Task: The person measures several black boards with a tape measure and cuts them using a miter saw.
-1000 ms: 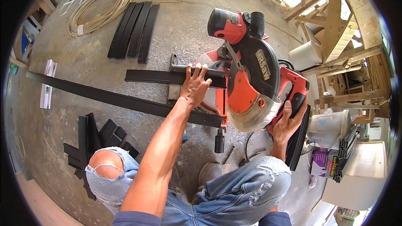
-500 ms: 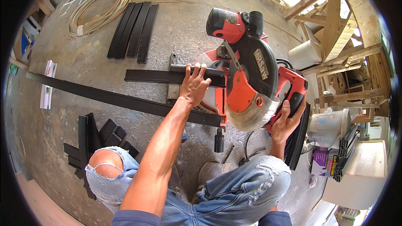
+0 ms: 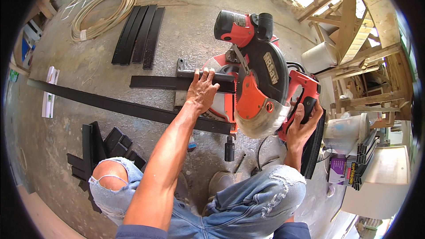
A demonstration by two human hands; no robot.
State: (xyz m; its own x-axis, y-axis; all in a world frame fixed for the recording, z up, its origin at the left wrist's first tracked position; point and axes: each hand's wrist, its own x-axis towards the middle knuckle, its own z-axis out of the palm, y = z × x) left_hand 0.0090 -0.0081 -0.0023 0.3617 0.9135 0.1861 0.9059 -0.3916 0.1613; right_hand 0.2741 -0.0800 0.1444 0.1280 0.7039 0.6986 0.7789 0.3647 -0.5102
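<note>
A red and black miter saw [image 3: 265, 68] stands on the floor before me, with a clear guard over the lower part of its blade housing. My right hand [image 3: 302, 121] is closed around the saw's handle [image 3: 305, 89]. My left hand [image 3: 203, 89] presses a short black strip [image 3: 152, 82] against the saw's fence, its fingers bent over the strip. The strip's right end goes in beside the blade housing, which hides the blade and the cut line. Closer to me, a long black strip [image 3: 110, 104] reaches from the far left to the saw base, passing by my left forearm.
Several black lengths [image 3: 138, 35] lie side by side beyond the saw, near a coiled hose [image 3: 104, 13]. Short black offcuts [image 3: 104, 148] are piled by my left knee. A white spirit level [image 3: 49, 93] lies at left. Buckets [image 3: 347, 128] and timber framing [image 3: 354, 62] stand at right.
The view has shifted slightly. Both hands keep their places on the short strip and the saw handle, and the saw looks the same.
</note>
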